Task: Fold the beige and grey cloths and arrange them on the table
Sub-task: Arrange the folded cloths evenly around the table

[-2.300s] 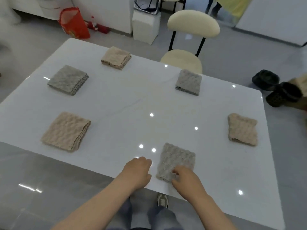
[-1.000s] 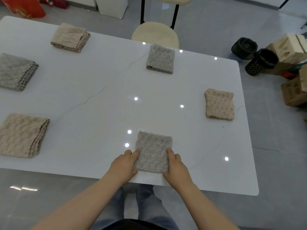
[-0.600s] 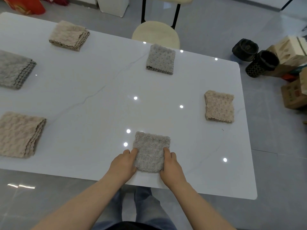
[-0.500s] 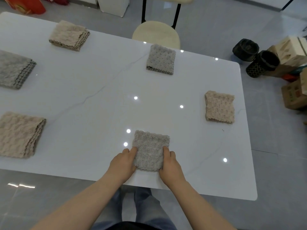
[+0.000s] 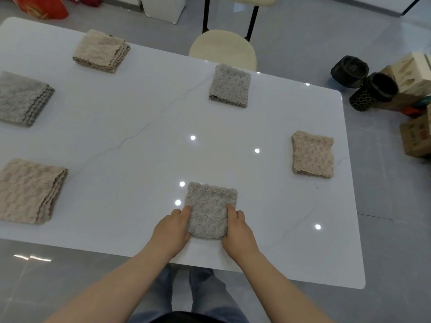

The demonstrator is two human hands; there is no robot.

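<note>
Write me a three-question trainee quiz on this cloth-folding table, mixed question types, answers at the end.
1. How many folded cloths lie on the table?
2. True or false: the left hand and right hand touch opposite sides of the near grey cloth.
3. The cloth nearest the chair is: A) beige B) grey C) white

Key
1. Six: three grey, three beige.
2. True.
3. B, the far grey cloth.

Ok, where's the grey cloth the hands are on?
Head view: grey cloth at the table's near edge, between left hand and right hand.
</note>
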